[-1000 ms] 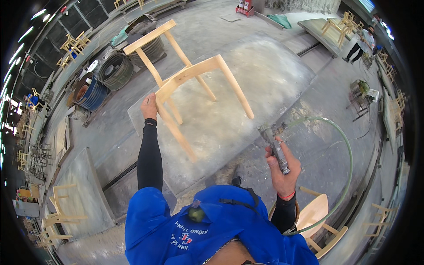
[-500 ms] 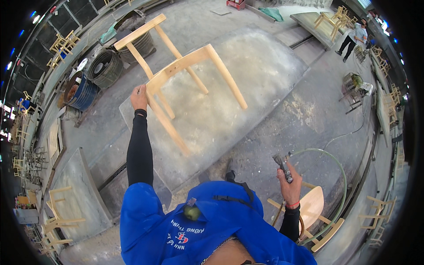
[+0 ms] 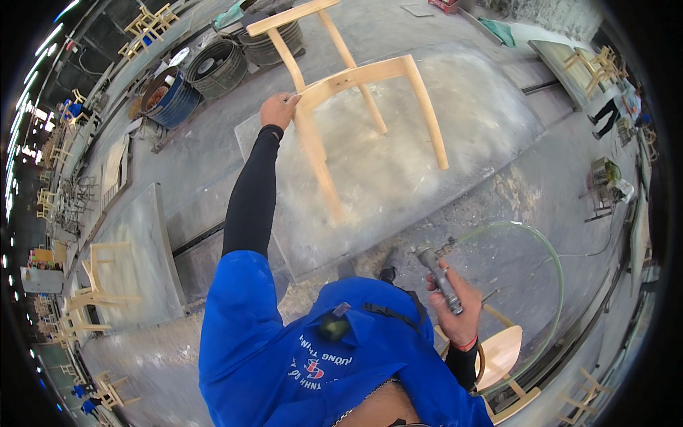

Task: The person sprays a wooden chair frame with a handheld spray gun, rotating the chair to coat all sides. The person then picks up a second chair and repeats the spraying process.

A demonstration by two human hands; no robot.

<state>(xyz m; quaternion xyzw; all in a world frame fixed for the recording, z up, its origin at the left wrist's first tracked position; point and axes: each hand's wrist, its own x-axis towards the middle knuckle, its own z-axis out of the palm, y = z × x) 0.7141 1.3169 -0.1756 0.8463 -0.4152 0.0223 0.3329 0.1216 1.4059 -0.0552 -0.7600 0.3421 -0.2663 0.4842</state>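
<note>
A pale wooden chair frame (image 3: 350,80) with a curved rail is over the grey board (image 3: 491,121) ahead of me; no seat panel shows on it. My left hand (image 3: 279,111), arm stretched forward, is closed on the frame's left corner, where the rail meets a leg. Whether all its legs touch the board I cannot tell. In my right hand (image 3: 461,313) is a metal spray gun (image 3: 440,282), held low at my right side, its nozzle end toward the board. From near it a pale green hose (image 3: 558,277) loops out to the right.
A wooden chair with a pale seat (image 3: 500,352) is close by my right arm. Back left stand a blue drum (image 3: 173,99) and dark metal tubs (image 3: 217,69). More chair frames (image 3: 99,285) sit on a board at left. A person (image 3: 617,110) stands far right.
My view has swung, so the chair frame, board and drums appear farther right. The right hand has turned the spray gun and drawn it slightly inward. My left hand keeps its grip.
</note>
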